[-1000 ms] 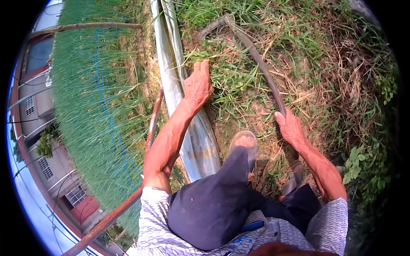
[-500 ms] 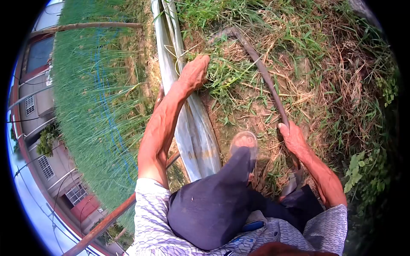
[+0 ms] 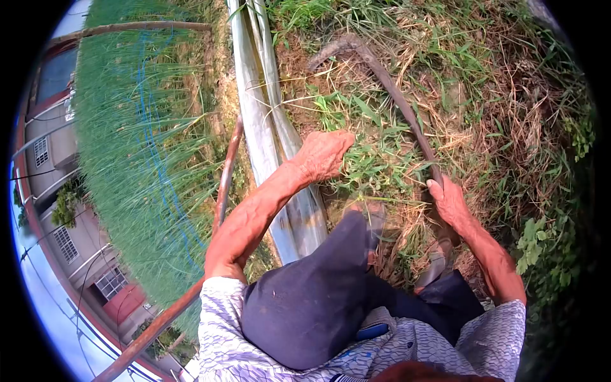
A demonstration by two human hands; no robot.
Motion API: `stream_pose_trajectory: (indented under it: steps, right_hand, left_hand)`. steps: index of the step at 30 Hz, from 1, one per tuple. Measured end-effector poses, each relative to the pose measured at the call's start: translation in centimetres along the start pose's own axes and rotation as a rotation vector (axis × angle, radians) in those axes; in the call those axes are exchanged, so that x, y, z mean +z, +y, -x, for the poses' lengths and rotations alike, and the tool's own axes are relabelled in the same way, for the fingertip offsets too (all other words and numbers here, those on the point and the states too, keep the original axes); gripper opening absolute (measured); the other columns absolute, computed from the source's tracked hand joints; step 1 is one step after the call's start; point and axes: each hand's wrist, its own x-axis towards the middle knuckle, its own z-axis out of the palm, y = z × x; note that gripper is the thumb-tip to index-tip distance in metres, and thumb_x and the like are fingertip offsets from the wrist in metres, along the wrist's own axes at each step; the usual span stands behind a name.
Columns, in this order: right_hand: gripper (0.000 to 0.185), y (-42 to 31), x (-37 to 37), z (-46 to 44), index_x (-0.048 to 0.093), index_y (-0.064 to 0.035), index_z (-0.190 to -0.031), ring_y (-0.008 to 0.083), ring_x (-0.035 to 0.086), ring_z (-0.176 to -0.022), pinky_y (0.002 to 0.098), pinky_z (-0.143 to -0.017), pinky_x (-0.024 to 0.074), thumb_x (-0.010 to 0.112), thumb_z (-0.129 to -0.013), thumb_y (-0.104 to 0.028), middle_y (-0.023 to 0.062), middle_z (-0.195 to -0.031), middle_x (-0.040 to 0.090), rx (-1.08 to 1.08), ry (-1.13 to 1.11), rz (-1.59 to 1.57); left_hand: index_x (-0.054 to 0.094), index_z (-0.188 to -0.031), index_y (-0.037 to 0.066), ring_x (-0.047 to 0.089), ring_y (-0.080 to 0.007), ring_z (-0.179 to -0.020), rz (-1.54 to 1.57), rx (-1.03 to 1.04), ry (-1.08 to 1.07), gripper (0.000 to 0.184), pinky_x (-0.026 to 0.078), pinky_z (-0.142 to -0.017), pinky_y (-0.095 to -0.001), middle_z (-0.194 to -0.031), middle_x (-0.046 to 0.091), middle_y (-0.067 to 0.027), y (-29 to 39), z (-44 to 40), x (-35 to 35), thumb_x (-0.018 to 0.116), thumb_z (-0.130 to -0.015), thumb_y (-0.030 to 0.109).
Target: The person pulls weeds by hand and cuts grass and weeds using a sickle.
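Note:
My right hand (image 3: 449, 200) is wrapped round the brown handle of a sickle (image 3: 401, 105). The tool reaches away from me over the ground, and its curved head bends to the left at the far end. My left hand (image 3: 326, 155) is closed in a fist beside the green grass (image 3: 382, 149), with blades and stems showing at its fingers. Its palm side is hidden. Just left of this hand runs a long strip of folded clear plastic sheeting (image 3: 261, 108).
Green, thin-leaved crop plants (image 3: 127, 127) stand on the left, with blue lines among them. A rusty pole (image 3: 153, 331) crosses at lower left. Dry cut grass (image 3: 509, 121) and leafy weeds (image 3: 534, 245) lie to the right. My bent knee (image 3: 312, 293) is below my left hand.
My left hand has moved right and toward me, away from the plastic sheeting, with grass at its fingers. My right hand and the sickle have shifted slightly right.

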Motion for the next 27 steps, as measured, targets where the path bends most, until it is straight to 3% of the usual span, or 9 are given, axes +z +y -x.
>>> stream_pose_trajectory:
  steps: [3,10,12,15,17,21,22,23,27]
  right_hand:
    - [0.05,0.9,0.0,3.6,0.059,-0.0007,-0.102,0.0274,0.059,-0.078,0.0406,-0.072,0.0459,0.051,-0.094,-0.049,0.0142,-0.082,0.06,0.145,-0.093,0.102]
    - [0.049,-5.2,1.5,-1.8,0.057,-0.0002,-0.105,0.026,0.056,-0.073,0.0386,-0.068,0.0452,0.05,-0.096,-0.048,0.0152,-0.079,0.058,0.085,-0.027,-0.113]
    - [0.048,-2.1,3.2,-2.0,0.056,0.001,-0.106,0.0261,0.055,-0.073,0.0396,-0.069,0.0456,0.051,-0.096,-0.045,0.0153,-0.078,0.058,-0.033,-0.012,-0.081]
    - [0.046,2.0,1.0,3.7,0.056,0.0017,-0.106,0.0258,0.055,-0.073,0.0414,-0.07,0.0458,0.052,-0.095,-0.043,0.0156,-0.077,0.057,0.042,-0.05,0.032]
    - [0.046,0.8,-0.5,4.7,0.056,0.0017,-0.106,0.0255,0.055,-0.075,0.0413,-0.072,0.0455,0.052,-0.095,-0.043,0.0152,-0.078,0.057,0.118,-0.126,-0.013]
    - [0.048,-1.6,-1.9,3.8,0.057,0.0021,-0.103,0.0248,0.054,-0.076,0.0398,-0.072,0.0448,0.052,-0.096,-0.045,0.0136,-0.08,0.056,0.144,-0.177,-0.034]
    - [0.047,-1.8,-0.8,3.1,0.055,-0.0008,-0.097,0.0164,0.046,-0.067,0.0361,-0.06,0.0403,0.051,-0.096,-0.047,0.0044,-0.072,0.048,0.085,-0.106,-0.051]
    - [0.047,-2.4,-0.2,2.9,0.055,-0.0006,-0.095,0.0173,0.046,-0.067,0.0372,-0.061,0.0408,0.052,-0.096,-0.048,0.005,-0.071,0.048,0.056,-0.091,-0.081]
    - [0.046,2.1,-0.6,6.6,0.057,0.0003,-0.104,0.0195,0.05,-0.069,0.0374,-0.064,0.0436,0.053,-0.096,-0.044,0.0076,-0.074,0.052,0.086,-0.103,0.017]
  left_hand:
    - [0.05,-0.091,0.004,0.062,-0.0386,-0.084,0.019,0.01,0.03,0.022,0.051,-0.068,-0.0469,-0.087,0.058,-0.0157,-0.5,-0.1,1.0,0.058,-0.071,0.008]
    - [0.05,-0.09,0.006,0.061,-0.0364,-0.083,0.007,0.053,0.048,0.026,0.049,-0.065,-0.0465,-0.086,0.057,-0.013,-0.3,1.2,-0.3,0.061,-0.067,0.011]
    - [0.049,-0.088,0.006,0.06,-0.0356,-0.08,0.059,0.149,0.087,0.023,0.048,-0.062,-0.0456,-0.083,0.055,-0.0124,-0.1,1.7,-0.7,0.06,-0.069,0.012]
    - [0.048,-0.087,0.006,0.061,-0.0354,-0.078,0.143,0.161,-0.038,0.02,0.049,-0.061,-0.0445,-0.083,0.055,-0.0127,1.6,2.4,-1.7,0.058,-0.07,0.011]
    - [0.049,-0.087,0.006,0.061,-0.0357,-0.076,0.104,0.134,-0.061,0.017,0.048,-0.06,-0.0448,-0.083,0.054,-0.0134,1.2,2.4,-0.9,0.056,-0.073,0.011]
    - [0.049,-0.093,0.005,0.06,-0.0362,-0.077,-0.165,-0.17,0.277,0.024,0.049,-0.066,-0.0445,-0.089,0.053,-0.0149,-1.5,1.1,-0.3,0.059,-0.071,0.002]
    - [0.05,-0.094,0.006,0.06,-0.0364,-0.079,-0.203,-0.165,0.334,0.026,0.049,-0.067,-0.0447,-0.091,0.053,-0.0148,-2.5,0.4,-0.5,0.059,-0.07,0.001]
    - [0.05,-0.095,0.006,0.059,-0.0365,-0.08,-0.241,-0.161,0.39,0.028,0.049,-0.068,-0.0449,-0.092,0.053,-0.0146,-3.5,0.0,-0.9,0.06,-0.07,0.001]
    - [0.053,-0.107,0.009,0.062,-0.0359,-0.084,-0.292,-0.227,0.32,0.037,0.051,-0.071,-0.0439,-0.102,0.055,-0.0136,-5.5,-0.1,-3.2,0.062,-0.071,0.001]
